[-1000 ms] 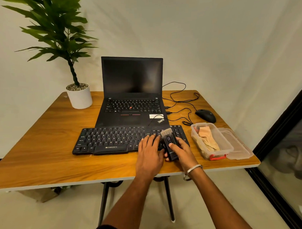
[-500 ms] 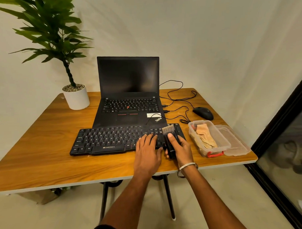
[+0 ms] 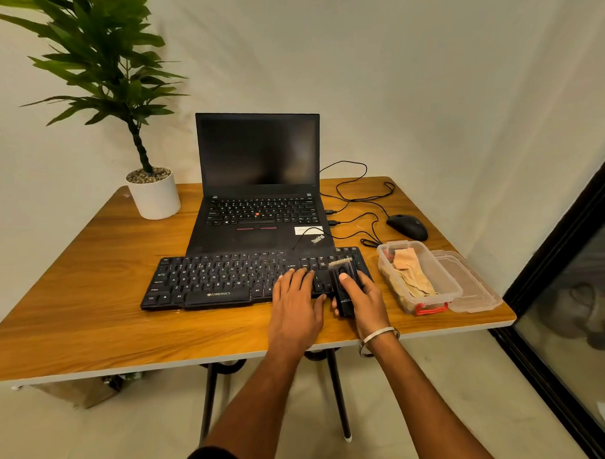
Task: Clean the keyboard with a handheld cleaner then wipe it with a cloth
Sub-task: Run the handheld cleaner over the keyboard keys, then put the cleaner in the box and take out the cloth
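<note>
Pale walls back a wooden bench (image 3: pixel 91 305) carrying a black keyboard (image 3: pixel 220 280) in front of an open laptop (image 3: pixel 258 182). At the keyboard's right end, the right hand (image 3: pixel 363 301) grips a dark handheld cleaner (image 3: pixel 344 284), bristles on the keys. The left hand (image 3: pixel 295 305) lies flat, fingers extended on the keys. A cloth (image 3: pixel 410 272) sits in a clear container (image 3: pixel 447 286) to the right, near a mouse (image 3: pixel 407 226).

Single head-worn wide-angle view, looking forward and down from the counter's (image 3: pixel 91 305) near edge toward the far wall, whole counter in frame, forearms entering from below
</note>
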